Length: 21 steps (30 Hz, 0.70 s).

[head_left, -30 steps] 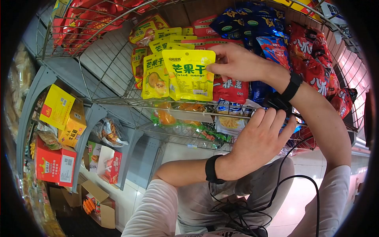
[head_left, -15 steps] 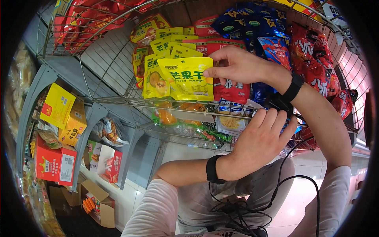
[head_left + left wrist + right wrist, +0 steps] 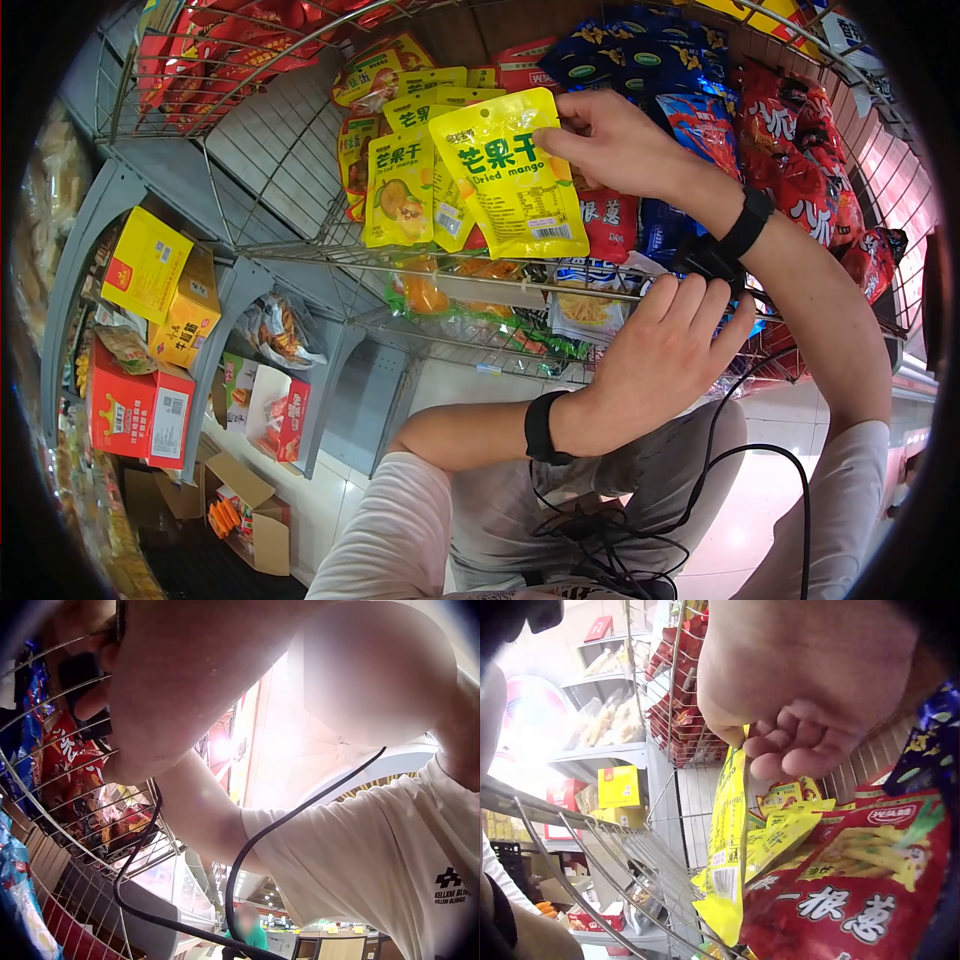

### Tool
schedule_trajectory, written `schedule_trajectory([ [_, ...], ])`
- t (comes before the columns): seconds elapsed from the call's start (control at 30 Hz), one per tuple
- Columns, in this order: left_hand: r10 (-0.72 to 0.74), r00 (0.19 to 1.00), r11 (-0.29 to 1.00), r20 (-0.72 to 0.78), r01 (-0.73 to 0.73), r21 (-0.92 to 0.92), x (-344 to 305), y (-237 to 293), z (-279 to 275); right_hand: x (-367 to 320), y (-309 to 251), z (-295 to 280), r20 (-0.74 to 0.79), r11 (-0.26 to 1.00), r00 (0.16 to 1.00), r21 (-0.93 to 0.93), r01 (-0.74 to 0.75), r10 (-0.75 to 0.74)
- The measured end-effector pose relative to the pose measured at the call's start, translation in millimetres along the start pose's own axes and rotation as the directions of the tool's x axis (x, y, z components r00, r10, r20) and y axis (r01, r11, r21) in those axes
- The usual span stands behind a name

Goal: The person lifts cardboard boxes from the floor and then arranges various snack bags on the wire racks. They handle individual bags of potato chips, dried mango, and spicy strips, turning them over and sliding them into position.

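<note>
In the head view my right hand [image 3: 625, 145] pinches a yellow pouch of dried mango [image 3: 515, 190] by its upper right edge, thumb on the printed front. The pouch hangs tilted before other mango pouches [image 3: 398, 195] in a wire basket. Seen side-on in the right wrist view, the held pouch [image 3: 731, 847] dangles below the fingers, beside a red snack bag [image 3: 840, 900]. My left hand [image 3: 650, 360] has its fingers bent over the basket's front wire rim [image 3: 600, 290], close below the black camera [image 3: 705, 258] on the right wrist; its thumb is hidden.
Blue bags [image 3: 635, 65] and red bags [image 3: 800, 160] fill the basket's right side. To the left stand grey shelves [image 3: 245, 290] with boxes, among them a red box [image 3: 135, 410]. A black cable [image 3: 790, 455] hangs beside the right arm. A person in green [image 3: 247, 937] appears far back.
The pinched mango pouch first leans left among the others, then comes up and to the right with my right hand, uncovering the pouches behind it. My left hand stays in place.
</note>
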State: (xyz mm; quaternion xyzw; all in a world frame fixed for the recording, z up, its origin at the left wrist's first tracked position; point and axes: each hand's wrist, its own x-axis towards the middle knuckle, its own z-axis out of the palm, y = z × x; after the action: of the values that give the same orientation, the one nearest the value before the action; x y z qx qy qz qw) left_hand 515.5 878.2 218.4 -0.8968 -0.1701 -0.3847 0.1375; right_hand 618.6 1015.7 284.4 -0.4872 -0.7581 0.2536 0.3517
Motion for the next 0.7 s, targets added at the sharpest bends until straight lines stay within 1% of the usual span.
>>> schedule_trajectory([
  [0.07,0.000,1.000,1.000,0.000,0.000,-0.001,0,0,0,-2,-4,-1,-0.006,1.000,1.000,0.003,-0.027,0.027],
  [0.13,0.000,1.000,1.000,0.001,0.000,-0.002,0,0,-1,-3,-6,-1,-0.063,1.000,0.998,-0.018,0.001,-0.002],
  [0.27,-0.004,1.000,1.000,0.002,0.004,-0.012,0,0,-1,-4,-11,-3,-0.088,0.999,0.995,-0.013,0.053,-0.054],
  [0.33,-0.006,1.000,1.000,-0.005,0.006,-0.022,0,0,-1,0,-7,-5,0.014,0.995,1.000,0.104,0.007,-0.008],
  [0.37,-0.006,1.000,1.000,-0.002,0.006,-0.024,0,0,-1,0,-4,-3,0.014,0.995,1.000,0.104,0.007,-0.008],
  [0.43,-0.006,1.000,1.000,0.001,0.007,-0.027,0,0,-1,-1,1,1,-0.071,0.985,0.994,0.144,0.097,-0.087],
  [0.47,-0.007,1.000,1.000,0.002,0.007,-0.020,0,0,-1,-1,3,1,-0.055,0.993,0.997,0.102,0.054,-0.048],
  [0.5,-0.007,1.000,1.000,0.002,0.007,-0.014,-1,0,-1,-2,6,1,-0.055,0.993,0.997,0.102,0.053,-0.047],
  [0.57,-0.008,1.000,1.000,-0.001,0.008,-0.014,-1,1,0,-3,12,1,-0.058,0.992,0.998,-0.124,-0.001,-0.006],
  [0.6,-0.009,1.000,1.000,-0.004,0.009,-0.012,-1,1,0,-4,11,-1,-0.060,0.992,0.998,-0.123,-0.002,-0.005],
  [0.67,-0.006,1.000,1.000,0.000,0.006,-0.014,-1,1,0,-6,8,-5,0.031,0.943,0.996,-0.324,-0.072,0.087],
  [0.7,-0.005,1.000,1.000,0.003,0.005,-0.015,-1,1,1,-7,10,-6,0.030,0.943,0.996,-0.325,-0.073,0.088],
])
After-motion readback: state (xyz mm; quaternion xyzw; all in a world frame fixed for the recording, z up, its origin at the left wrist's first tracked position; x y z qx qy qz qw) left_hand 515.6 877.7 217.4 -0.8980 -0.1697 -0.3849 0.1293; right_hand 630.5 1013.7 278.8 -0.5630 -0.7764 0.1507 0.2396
